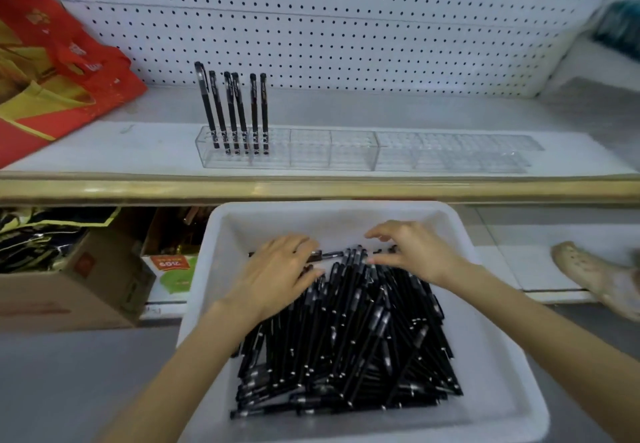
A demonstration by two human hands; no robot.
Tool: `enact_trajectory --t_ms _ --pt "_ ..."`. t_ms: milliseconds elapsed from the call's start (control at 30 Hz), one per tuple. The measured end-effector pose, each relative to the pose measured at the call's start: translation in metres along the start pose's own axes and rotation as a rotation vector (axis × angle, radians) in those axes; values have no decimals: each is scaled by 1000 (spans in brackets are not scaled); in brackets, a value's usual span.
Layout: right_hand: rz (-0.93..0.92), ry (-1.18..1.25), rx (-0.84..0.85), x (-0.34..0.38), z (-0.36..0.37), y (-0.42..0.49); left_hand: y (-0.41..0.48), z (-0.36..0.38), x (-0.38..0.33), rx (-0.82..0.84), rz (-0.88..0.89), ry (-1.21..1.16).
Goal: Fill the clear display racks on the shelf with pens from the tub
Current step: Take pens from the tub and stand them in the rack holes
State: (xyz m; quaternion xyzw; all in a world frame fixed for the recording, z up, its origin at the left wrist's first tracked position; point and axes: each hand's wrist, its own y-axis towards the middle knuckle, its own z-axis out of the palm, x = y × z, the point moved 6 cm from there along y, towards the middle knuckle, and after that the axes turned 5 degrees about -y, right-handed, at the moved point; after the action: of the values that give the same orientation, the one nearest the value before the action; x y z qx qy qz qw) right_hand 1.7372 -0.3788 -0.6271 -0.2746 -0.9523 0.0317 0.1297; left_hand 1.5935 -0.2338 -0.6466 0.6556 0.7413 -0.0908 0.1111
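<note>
Left hand [277, 269] lies curved over the far end of the black pens [346, 338] heaped in the white tub [502, 390]; whether it grips one I cannot tell. Beside it the right hand [419, 255] hovers, thumb and forefinger apart, holding nothing. Six standing pens [235, 110] fill the left end of the clear display racks [311, 150] on the shelf [156, 144]. Each pen looks light, stiff and slick, so a pinch at mid-barrel suits best.

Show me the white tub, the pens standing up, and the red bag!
white tub [311, 222]: head view, on its far inner wall.
standing pens [254, 113]: head view, on one pen's barrel.
red bag [114, 82]: head view, on its red side.
</note>
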Motion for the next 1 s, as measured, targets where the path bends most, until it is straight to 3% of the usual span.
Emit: enact_trajectory --t_ms 167,567,900,1000 --pt "33 -29 100 -25 48 -25 -7 38 -4 70 -39 115" --pt "32 137 178 -50 83 -39 4 76 -19 139 -118 34" --pt "83 349 127 -59 84 -34 9 76 -9 -31 -333 -322" --pt "120 457 105 -57 80 -33 10 79 -5 -16 -435 -419"
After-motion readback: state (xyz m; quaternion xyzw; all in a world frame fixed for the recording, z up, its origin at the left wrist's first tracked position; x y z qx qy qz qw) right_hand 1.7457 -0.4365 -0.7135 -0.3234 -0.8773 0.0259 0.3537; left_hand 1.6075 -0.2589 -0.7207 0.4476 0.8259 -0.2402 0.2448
